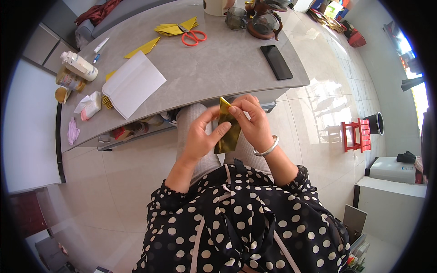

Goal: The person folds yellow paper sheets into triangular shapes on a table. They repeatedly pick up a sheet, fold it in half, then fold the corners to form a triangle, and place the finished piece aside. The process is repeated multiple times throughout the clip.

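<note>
A folded piece of gold foil paper (226, 136) is held above my lap, its upper end coming to a slanted point. My left hand (207, 131) grips it from the left, thumb lying flat across its face. At the upper right edge, my right hand (252, 119) pinches the paper between thumb and fingers. On the table ahead lie a fanned stack of folded gold paper (169, 29), red-handled scissors (194, 37) resting against it, and a single folded gold strip (145, 47). White paper sheets (135, 85) partly cover more gold paper (107, 101).
The grey table (205, 71) bears a black phone (276, 62) near its right end, and a glass mug (236, 18) beside a coffee maker (264, 24). A white bottle (80, 65), a can (70, 80) and a tissue pack (89, 105) stand left. A red stool (356, 135) is on the floor.
</note>
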Demonstrator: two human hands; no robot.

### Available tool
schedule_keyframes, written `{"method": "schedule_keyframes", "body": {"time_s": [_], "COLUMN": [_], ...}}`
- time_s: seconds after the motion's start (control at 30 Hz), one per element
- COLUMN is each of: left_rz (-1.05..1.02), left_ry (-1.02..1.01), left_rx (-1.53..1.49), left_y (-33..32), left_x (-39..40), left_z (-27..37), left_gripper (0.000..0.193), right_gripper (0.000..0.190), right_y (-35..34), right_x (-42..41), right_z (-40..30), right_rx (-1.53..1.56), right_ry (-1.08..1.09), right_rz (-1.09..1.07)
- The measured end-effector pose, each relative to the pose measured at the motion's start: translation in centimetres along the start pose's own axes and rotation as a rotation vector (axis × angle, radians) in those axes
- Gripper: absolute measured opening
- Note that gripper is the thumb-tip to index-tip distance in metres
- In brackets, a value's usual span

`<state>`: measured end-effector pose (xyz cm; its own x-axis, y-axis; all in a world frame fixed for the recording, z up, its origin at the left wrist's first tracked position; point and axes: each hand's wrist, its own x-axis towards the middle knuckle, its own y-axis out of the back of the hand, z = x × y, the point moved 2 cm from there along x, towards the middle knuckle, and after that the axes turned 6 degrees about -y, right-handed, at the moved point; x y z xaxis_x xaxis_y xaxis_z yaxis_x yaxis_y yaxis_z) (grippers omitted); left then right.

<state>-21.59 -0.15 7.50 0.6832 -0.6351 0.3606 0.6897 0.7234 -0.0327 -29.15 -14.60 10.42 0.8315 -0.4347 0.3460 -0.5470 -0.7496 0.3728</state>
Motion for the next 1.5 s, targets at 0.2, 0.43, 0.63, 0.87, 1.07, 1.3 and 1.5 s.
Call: {"method": "schedule_keyframes", "body": {"time_s": [0.2,0.43,0.63,0.87,1.07,1.3,1.5], "left_rz": [0.162,0.273,0.236,0.209,0.037,0.186,0.234], "left_ry": [0.135,0.114,0.068,0.180,0.340,0.321,0.320], "left_rx": [-0.074,0.045,0.093,-0.173,-0.195,-0.318,-0.324], "left_y": [1.1,1.4,2.1,1.7,2.3,1.2,0.8], "left_x": [2.0,1.7,1.8,1.5,-0.2,0.1,0.2], "left_z": [0.9,0.7,0.4,0.7,-0.3,0.1,0.3], "left_gripper": [0.019,0.024,0.020,0.016,0.010,0.011,0.019], "right_gripper": [0.006,0.008,0.009,0.008,0.006,0.026,0.033], "right_y": [-0.5,-0.8,-0.9,-0.6,-0.6,-0.6,-0.7], "right_x": [-0.1,0.0,-0.1,0.5,0.7,0.5,0.4], "right_z": [-0.3,-0.2,0.0,0.4,0.3,-1.4,-1.1], "right_rx": [-0.095,-0.110,-0.124,-0.125,-0.195,-0.297,-0.414], "right_ry": [0.103,0.099,0.100,0.124,0.159,0.224,0.377], "right_rz": [-0.030,-0.061,-0.071,-0.039,-0.027,0.128,0.143]}}
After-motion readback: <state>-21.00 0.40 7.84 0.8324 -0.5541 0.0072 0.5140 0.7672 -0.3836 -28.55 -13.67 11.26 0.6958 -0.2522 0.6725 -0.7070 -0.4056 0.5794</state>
